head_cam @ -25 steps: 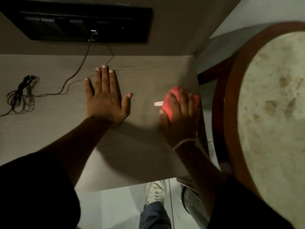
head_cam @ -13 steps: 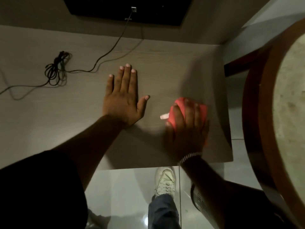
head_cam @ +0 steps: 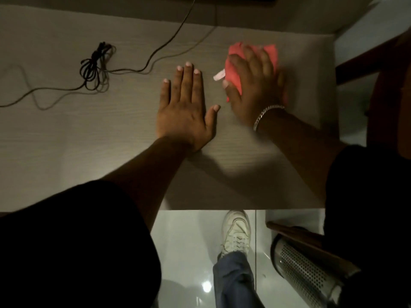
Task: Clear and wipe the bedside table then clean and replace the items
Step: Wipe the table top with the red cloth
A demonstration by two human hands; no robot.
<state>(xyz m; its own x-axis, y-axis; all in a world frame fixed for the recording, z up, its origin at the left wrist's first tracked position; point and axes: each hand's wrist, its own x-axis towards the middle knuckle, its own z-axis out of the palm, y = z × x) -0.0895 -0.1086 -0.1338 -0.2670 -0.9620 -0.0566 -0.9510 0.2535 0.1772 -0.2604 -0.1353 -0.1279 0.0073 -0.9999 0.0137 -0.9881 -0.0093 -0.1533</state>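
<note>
The pale wood-grain bedside table top (head_cam: pixel 89 141) fills the upper part of the head view. My left hand (head_cam: pixel 184 107) lies flat on it, palm down, fingers spread, holding nothing. Just to its right, my right hand (head_cam: pixel 253 83) presses down on a red cloth (head_cam: pixel 233 63) with a small white tag, near the table's back right corner. A silver bracelet (head_cam: pixel 266 114) circles my right wrist.
A black cable with a coiled bundle (head_cam: pixel 93 67) trails across the table's back left. A dark wooden round table edge (head_cam: pixel 389 74) stands at the right. Below, on the glossy tiled floor (head_cam: pixel 189 241), are a white shoe (head_cam: pixel 236 232) and a perforated metal bin (head_cam: pixel 307 267).
My right hand has slid the red cloth away from me, from the table's front right toward its back right corner. My left hand stayed flat in place.
</note>
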